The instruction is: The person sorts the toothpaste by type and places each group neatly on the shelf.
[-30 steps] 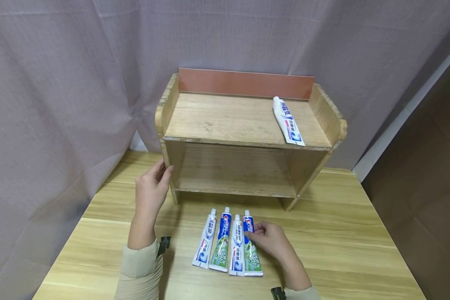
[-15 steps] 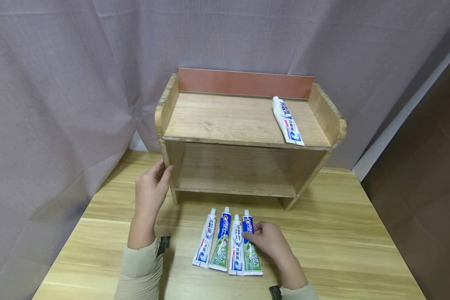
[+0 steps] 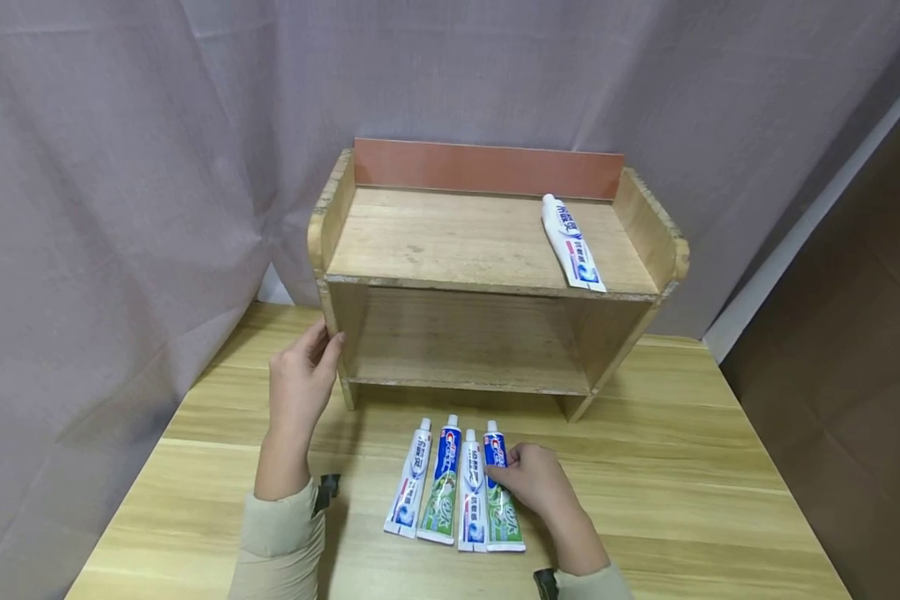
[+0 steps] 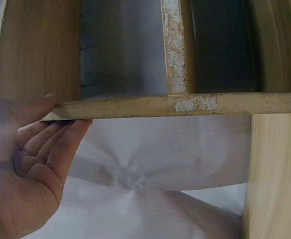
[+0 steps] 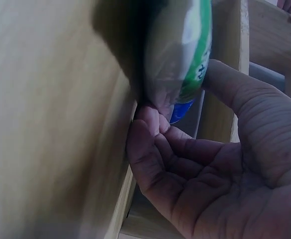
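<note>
My left hand [image 3: 300,379] pinches the front edge of the left side panel of a small wooden shelf [image 3: 450,290]. In the left wrist view the thumb lies on one face of that panel [image 4: 135,105] and the fingers on the other. On the table, several toothpaste tubes lie side by side, caps toward the shelf. My right hand [image 3: 536,479] grips the rightmost one, a blue and green toothpaste tube [image 3: 504,517]. Its thumb is on top, and the right wrist view shows curled fingers [image 5: 150,119] at the tube's lower edge [image 5: 177,64].
One white toothpaste tube [image 3: 572,246] lies on the upper shelf board, near the right side. Left of the gripped tube are a white tube [image 3: 473,500], another blue and green tube [image 3: 442,492] and another white tube [image 3: 410,483]. A grey curtain [image 3: 450,67] hangs behind.
My right hand has shifted slightly left, its thumb now farther across the rightmost toothpaste tube. The left hand keeps its hold on the shelf, and the tubes lie where they were.
</note>
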### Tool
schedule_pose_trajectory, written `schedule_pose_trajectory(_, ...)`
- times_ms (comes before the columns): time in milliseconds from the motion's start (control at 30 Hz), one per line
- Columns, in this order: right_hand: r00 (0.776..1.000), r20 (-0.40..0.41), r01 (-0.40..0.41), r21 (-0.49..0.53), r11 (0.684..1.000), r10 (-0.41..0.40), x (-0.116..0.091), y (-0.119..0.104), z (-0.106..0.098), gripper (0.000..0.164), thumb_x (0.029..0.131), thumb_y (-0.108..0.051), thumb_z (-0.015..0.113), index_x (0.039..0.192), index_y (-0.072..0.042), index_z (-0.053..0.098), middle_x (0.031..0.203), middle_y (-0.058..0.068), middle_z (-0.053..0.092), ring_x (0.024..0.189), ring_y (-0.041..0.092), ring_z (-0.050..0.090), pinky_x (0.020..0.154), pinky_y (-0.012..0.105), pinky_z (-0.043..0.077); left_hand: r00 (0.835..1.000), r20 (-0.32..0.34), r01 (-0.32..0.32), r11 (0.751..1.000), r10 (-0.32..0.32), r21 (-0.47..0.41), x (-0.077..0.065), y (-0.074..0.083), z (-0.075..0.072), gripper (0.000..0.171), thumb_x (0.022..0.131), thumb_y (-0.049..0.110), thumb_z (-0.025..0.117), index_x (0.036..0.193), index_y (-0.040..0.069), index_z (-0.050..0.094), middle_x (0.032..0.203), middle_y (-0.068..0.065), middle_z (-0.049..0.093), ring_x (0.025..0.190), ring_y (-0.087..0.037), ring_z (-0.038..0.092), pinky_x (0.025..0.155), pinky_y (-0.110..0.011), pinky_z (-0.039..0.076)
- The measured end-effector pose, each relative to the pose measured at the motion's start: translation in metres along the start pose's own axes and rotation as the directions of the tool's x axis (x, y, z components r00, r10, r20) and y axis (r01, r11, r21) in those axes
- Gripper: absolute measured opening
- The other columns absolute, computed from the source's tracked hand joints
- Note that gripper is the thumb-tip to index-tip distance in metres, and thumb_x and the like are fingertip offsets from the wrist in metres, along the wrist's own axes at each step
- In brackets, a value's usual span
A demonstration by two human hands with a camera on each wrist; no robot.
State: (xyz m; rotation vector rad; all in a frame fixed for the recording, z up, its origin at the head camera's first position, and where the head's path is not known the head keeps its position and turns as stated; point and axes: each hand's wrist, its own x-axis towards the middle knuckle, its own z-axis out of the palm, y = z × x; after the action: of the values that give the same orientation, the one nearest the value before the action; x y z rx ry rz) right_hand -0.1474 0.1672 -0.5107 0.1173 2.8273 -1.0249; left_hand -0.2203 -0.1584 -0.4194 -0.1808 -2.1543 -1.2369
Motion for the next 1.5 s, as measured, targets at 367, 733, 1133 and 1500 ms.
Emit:
schedule_pose_trajectory(367, 0.999, 0.024, -0.025, 0.015, 1.000, 0.025, 0.003, 0.000, -0.001, 0.031, 0.081, -0.029, 0.082, 0.073, -0.008, 0.061, 0.064, 0.002, 0.058, 0.056, 0.016, 0.051, 0.049, 0.025, 0.043, 1.000, -0.007, 0.003, 1.000, -0.003, 0.020, -0.001, -0.001, 0.000, 0.031, 0.096, 0.012, 0.071, 0.125, 0.000, 0.069, 0.112, -0.020, 0.072, 0.099, -0.029, 0.073, 0.082, -0.029, 0.062)
schedule_pose_trajectory(733, 0.999, 0.038, -0.025, 0.071, 0.997, 0.022, 0.004, 0.003, -0.002, 0.025, 0.080, -0.021, 0.081, 0.078, -0.005, 0.062, 0.066, 0.003, 0.057, 0.059, 0.016, 0.052, 0.051, 0.025, 0.045, 1.000, -0.003, -0.004, 1.000, 0.004, 0.008, -0.001, -0.002, 0.000, 0.031, 0.096, 0.012, 0.071, 0.125, 0.000, 0.069, 0.113, -0.020, 0.071, 0.098, -0.029, 0.073, 0.082, -0.028, 0.062)
schedule_pose_trajectory(1133, 0.999, 0.034, -0.013, 0.099, 0.995, 0.010, 0.007, 0.010, -0.003, 0.026, 0.080, -0.024, 0.082, 0.079, -0.005, 0.065, 0.066, 0.001, 0.058, 0.060, 0.015, 0.053, 0.055, 0.026, 0.047, 1.000, -0.009, -0.004, 1.000, 0.004, 0.014, 0.000, -0.003, 0.000, 0.031, 0.096, 0.013, 0.070, 0.124, -0.001, 0.069, 0.112, -0.020, 0.072, 0.097, -0.029, 0.074, 0.081, -0.028, 0.063)
schedule_pose_trajectory(1500, 0.999, 0.049, -0.012, 0.108, 0.994, 0.007, 0.006, 0.010, -0.004, 0.025, 0.080, -0.025, 0.083, 0.082, -0.005, 0.067, 0.066, 0.001, 0.059, 0.060, 0.015, 0.053, 0.056, 0.026, 0.048, 1.000, -0.008, -0.004, 1.000, 0.004, 0.014, 0.000, -0.002, 0.000, 0.032, 0.096, 0.012, 0.071, 0.124, -0.001, 0.068, 0.113, -0.021, 0.071, 0.098, -0.030, 0.073, 0.082, -0.028, 0.062)
